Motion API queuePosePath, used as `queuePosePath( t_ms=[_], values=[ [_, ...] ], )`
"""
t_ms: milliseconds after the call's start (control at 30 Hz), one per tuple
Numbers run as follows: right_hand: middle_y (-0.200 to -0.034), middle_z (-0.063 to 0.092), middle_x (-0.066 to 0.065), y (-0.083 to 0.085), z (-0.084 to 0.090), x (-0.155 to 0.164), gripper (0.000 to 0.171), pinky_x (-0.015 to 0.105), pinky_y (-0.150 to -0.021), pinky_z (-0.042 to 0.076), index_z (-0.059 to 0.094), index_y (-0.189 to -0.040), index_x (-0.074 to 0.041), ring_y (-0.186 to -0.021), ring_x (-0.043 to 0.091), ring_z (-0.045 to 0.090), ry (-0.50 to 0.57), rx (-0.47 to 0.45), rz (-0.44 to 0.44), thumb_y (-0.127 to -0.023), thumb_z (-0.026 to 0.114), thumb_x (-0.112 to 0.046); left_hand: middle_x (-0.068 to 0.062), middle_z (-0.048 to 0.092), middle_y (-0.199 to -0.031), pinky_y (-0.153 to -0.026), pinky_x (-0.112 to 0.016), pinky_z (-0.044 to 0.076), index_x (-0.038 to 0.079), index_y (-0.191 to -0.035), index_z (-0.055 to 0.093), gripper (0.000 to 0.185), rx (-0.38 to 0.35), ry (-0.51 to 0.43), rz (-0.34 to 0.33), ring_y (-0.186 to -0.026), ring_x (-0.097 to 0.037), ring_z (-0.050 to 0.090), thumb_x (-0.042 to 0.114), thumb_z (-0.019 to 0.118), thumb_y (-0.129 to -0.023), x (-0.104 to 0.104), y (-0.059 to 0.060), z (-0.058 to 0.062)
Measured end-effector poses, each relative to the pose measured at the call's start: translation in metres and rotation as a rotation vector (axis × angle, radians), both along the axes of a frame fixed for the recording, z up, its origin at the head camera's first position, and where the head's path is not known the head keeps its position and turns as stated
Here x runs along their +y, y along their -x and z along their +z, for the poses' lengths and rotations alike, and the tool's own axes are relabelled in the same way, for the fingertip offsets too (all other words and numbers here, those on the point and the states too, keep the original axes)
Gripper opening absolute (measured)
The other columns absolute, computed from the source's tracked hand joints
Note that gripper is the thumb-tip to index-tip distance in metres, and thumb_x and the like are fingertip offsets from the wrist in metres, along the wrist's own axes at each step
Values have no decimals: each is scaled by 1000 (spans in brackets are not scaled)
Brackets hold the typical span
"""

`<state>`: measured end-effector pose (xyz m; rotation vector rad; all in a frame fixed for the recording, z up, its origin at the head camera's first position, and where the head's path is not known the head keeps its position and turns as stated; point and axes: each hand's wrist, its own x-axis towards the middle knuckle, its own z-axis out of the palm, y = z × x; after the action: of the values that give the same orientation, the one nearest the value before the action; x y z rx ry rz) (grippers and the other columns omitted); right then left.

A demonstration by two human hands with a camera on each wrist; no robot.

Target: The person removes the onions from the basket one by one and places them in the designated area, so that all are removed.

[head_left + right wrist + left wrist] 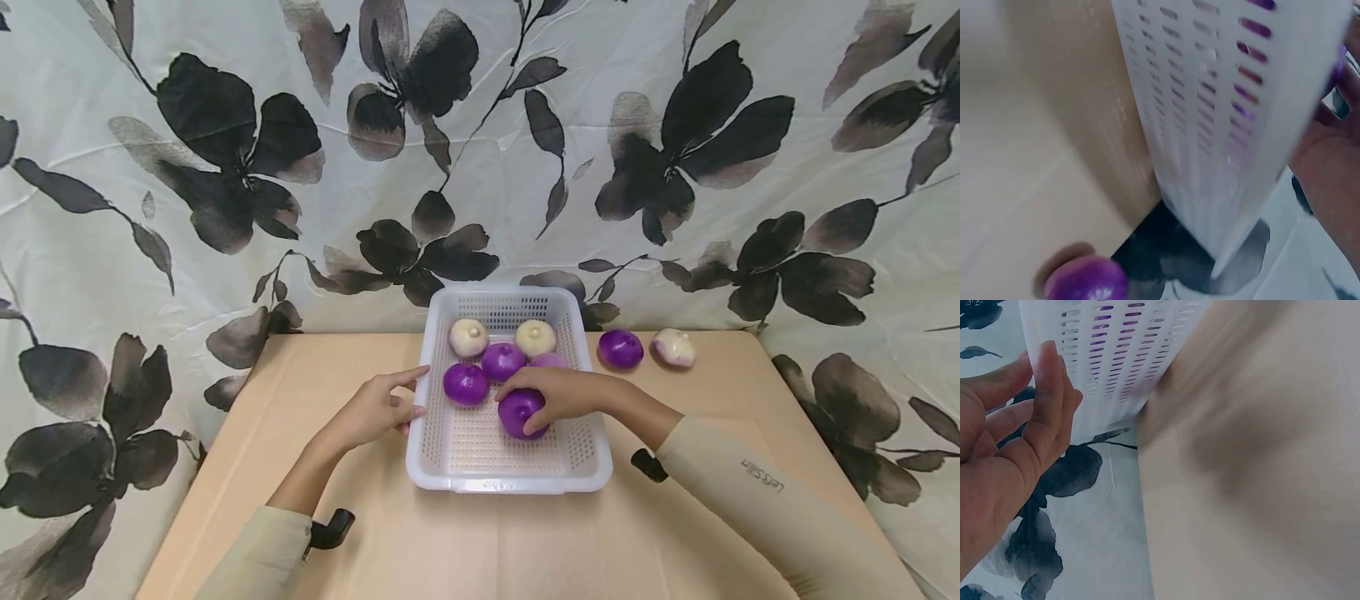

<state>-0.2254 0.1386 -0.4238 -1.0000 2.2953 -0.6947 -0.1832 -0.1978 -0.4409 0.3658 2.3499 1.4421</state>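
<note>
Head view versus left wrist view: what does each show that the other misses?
Only the head view shows the right hand gripping a purple onion inside the basket, more onions in it, and a purple onion and a white onion on the table. Only the left wrist view shows the slotted basket wall close up. Both show the left hand with straight fingers at the basket's side.

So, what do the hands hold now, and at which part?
The right hand grips a round purple onion from above, inside the white perforated plastic basket. The left hand holds nothing; its fingertips touch the basket's left rim.
</note>
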Motion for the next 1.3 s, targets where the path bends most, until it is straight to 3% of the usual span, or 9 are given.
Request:
queuePosePath(
  t_ms=[233,533,833,1067,1300],
  values=[
    [-144,58,1,-1,3,30,57,47,-109,52,61,-141,-25,-131,24,58,130,41,-107,-88,83,-25,-29,55,-130,-70,-53,63,-1,-156,41,67,-8,7,1,-68,-18,69,-1,69,-95,-2,-2,-3],
    [-146,56,8,-1,18,71,61,50,-104,55,59,-143,-21,-130,32,56,250,48,-217,-88,84,-21,-29,55,-130,-68,-50,64,0,-156,42,67,-7,16,6,-66,-19,68,0,70,-95,-1,-1,-3],
    [-143,54,15,3,26,123,67,36,-93,59,54,-147,-19,-124,39,58,299,56,-402,-88,84,-22,-28,55,-131,-61,-33,62,0,-156,41,67,2,19,7,-65,-19,68,-1,69,-95,0,0,-1],
    [-155,43,19,6,24,167,68,22,-89,58,47,-152,-11,-132,49,52,339,55,-526,-93,79,-18,-28,55,-130,-68,-51,63,0,-156,42,67,4,18,3,-65,-18,68,-2,69,-95,0,0,0],
    [-160,32,23,14,24,207,72,12,-82,51,37,-158,-12,-135,58,46,281,65,-659,-97,74,-25,-29,55,-130,-69,-50,64,0,-156,41,67,3,25,1,-67,-18,69,-1,69,-95,0,0,1]
  ],
)
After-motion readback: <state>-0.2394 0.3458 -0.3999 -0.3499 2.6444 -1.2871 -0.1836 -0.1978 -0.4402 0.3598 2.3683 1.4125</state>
